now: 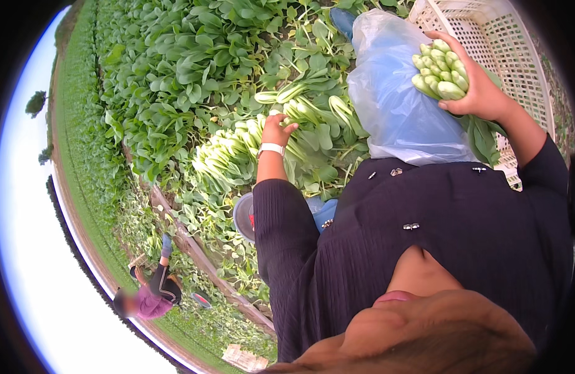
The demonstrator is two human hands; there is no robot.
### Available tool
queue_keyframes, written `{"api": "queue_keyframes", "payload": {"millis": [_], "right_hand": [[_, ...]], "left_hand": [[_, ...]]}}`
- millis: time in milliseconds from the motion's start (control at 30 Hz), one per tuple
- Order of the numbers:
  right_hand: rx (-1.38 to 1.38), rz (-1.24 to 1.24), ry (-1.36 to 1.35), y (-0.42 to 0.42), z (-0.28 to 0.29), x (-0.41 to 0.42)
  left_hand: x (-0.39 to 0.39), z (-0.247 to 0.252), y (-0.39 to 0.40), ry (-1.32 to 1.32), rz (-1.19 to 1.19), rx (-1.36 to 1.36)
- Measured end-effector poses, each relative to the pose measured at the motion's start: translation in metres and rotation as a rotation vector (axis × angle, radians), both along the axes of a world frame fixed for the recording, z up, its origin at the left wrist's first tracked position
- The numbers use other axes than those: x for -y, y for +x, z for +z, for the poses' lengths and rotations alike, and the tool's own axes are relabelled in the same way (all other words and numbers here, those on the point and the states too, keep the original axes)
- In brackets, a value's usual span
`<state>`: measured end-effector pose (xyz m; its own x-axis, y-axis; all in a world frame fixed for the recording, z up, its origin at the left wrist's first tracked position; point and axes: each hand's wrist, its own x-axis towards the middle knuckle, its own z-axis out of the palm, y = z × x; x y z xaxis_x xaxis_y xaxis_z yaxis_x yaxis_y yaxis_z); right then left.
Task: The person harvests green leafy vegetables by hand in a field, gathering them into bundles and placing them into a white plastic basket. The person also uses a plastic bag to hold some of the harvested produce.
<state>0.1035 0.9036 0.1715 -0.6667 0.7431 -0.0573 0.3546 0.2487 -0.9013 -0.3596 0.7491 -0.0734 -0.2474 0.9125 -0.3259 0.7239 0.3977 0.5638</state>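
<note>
My right hand (479,89) grips a bunch of pak choi-like greens (439,70), its pale cut stem ends packed together and its leaves hanging below my wrist. That bunch is over the plastic-covered lap, beside the white crate. On the left, my left hand (279,130), with a white band at the wrist, reaches down to a row of cut greens (231,154) lying on the ground. Its fingers are bent at the pale stalk ends; whether they hold a stalk is not plain. More loose cut greens (301,105) lie just beyond the fingers.
A white perforated plastic crate (516,61) stands at my right. Translucent plastic sheeting (399,93) covers my legs. Uncut leafy plants (175,56) grow ahead and left. A round grey object (244,217) is near my left elbow. Another person (152,294) crouches farther left.
</note>
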Motion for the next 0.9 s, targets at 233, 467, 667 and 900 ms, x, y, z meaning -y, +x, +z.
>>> {"api": "queue_keyframes", "payload": {"millis": [233, 467, 667, 900], "right_hand": [[-0.039, 0.084, -0.023, 0.006, -0.001, 0.004], [0.009, 0.256, -0.017, 0.003, -0.005, -0.005], [0.020, 0.408, -0.192, -0.004, -0.009, -0.022], [-0.015, 0.443, -0.200, -0.008, -0.002, -0.016]], "left_hand": [[0.049, 0.090, 0.014, 0.297, 0.451, 0.229], [0.047, 0.221, 0.134, 0.449, 0.375, 1.239], [-0.004, 0.218, 0.289, 0.198, 0.330, 1.095], [-0.008, 0.219, 0.299, 0.256, 0.336, 0.921]]}}
